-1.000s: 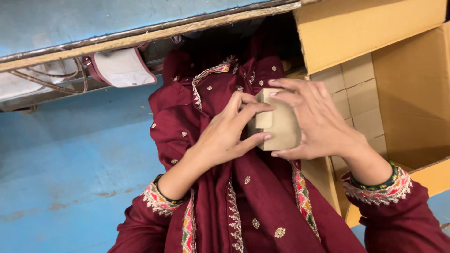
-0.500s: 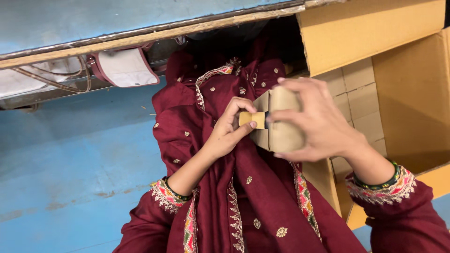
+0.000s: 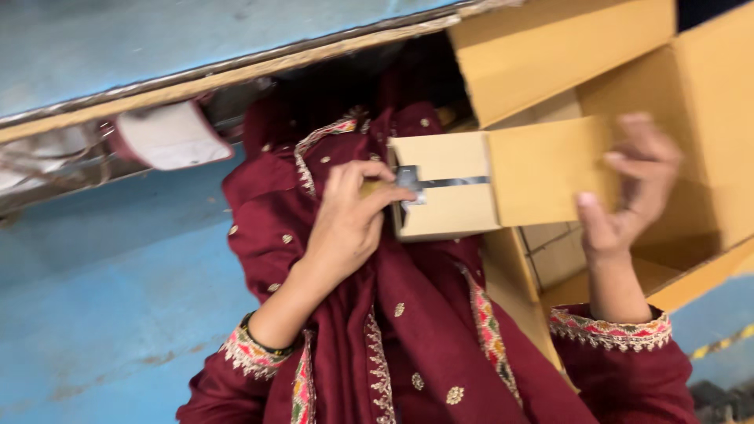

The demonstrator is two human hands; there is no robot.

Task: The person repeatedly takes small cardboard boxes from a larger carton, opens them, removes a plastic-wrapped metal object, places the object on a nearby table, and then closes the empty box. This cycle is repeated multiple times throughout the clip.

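Since the earlier frame, the small cardboard box (image 3: 471,192) is being carried away from the chest and out to the right, towards the large open carton (image 3: 691,149), and the two hands are now being held well apart instead of cupped together. It is being steadied at its near end by the left hand (image 3: 349,224), whose thumb and fingers are being pinched shut at the taped seam (image 3: 440,184). Its far end is being supported by the right hand (image 3: 632,196), which is being held loosely open, fingers spread behind the panel; how firmly it is gripped cannot be told through the blur. Judged by its look, the box is light, stiff yet crushable, best taken by its edges and corners.
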